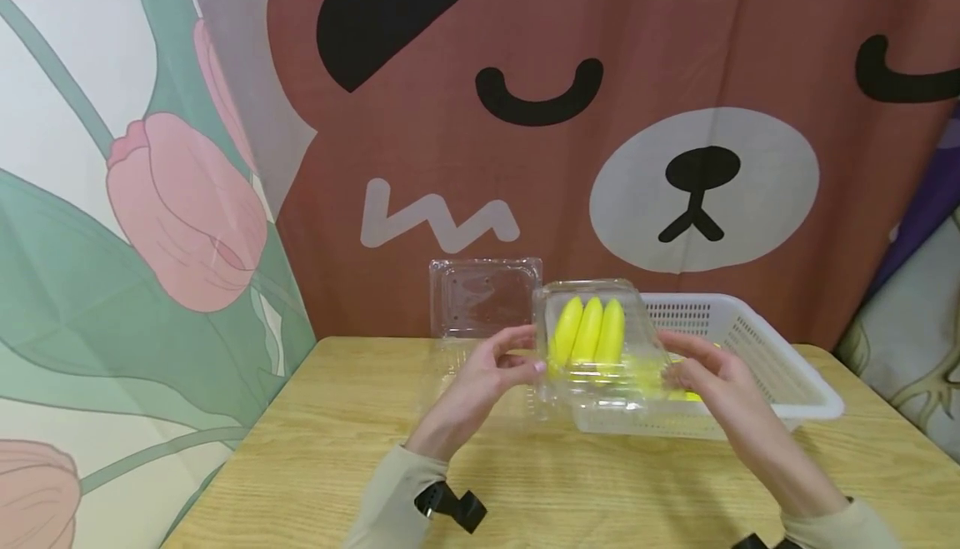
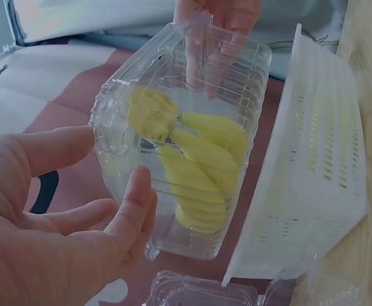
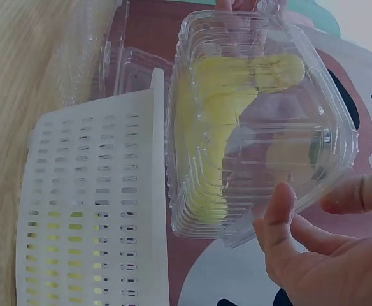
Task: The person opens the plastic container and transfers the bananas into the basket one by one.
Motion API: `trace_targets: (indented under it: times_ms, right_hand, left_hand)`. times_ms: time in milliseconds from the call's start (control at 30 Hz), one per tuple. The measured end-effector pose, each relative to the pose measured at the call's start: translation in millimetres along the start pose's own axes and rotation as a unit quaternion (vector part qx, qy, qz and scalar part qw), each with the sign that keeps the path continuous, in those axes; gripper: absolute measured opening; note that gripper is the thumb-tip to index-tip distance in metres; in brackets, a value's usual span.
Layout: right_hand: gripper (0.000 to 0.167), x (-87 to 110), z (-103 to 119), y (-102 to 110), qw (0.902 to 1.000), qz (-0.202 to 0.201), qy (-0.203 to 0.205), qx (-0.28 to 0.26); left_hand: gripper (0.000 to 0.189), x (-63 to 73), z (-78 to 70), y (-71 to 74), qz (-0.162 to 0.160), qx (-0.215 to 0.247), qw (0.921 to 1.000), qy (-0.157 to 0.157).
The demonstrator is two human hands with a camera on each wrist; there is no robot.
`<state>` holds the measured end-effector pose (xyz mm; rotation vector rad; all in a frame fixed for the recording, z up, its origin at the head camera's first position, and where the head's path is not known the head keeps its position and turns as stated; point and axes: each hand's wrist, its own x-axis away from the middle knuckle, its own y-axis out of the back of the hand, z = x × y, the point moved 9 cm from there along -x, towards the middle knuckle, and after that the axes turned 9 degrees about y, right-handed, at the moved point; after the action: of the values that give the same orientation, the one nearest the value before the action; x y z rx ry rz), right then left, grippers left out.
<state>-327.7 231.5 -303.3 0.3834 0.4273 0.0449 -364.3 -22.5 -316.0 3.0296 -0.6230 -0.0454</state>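
Observation:
A clear plastic clamshell box (image 1: 636,326) is held up and tilted between both hands, above the table and partly in front of a white basket. Inside it lie several yellow bananas (image 1: 592,332), which the left wrist view shows bunched together against its ribbed wall. My left hand (image 1: 501,366) grips the box's left edge between thumb and fingers. At the opposite edge, my right hand (image 1: 705,370) pinches the rim; in the right wrist view its thumb and fingers (image 3: 280,207) meet the box's corner.
The white perforated basket (image 1: 813,406) stands on the right of the wooden table (image 1: 300,482), with yellow pieces inside. Behind my left hand sits another clear clamshell box, its lid (image 1: 486,295) upright. A bear-print curtain (image 1: 420,149) hangs behind the table.

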Motion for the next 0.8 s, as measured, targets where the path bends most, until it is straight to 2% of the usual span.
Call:
trace_targets:
  times_ms: [267,600,800]
  right_hand:
    - [0.048,15.9,-2,0,0.9997,0.020,-0.013,0.006]
    - [0.044,40.7,-5,5,0.9996,0.018,0.002,0.021]
    - [0.040,52.1,-3,6,0.9995,0.011,0.024,0.017]
  left_hand:
    - [0.059,20.7,-3.7,-6.9,0.022,0.005,0.9997,0.010]
    - [0.061,38.6,1.4,-19.9,0.074,0.020,0.9968,0.021]
    - [0.064,48.4,4.1,-25.9,0.090,0.047,0.9946,0.024]
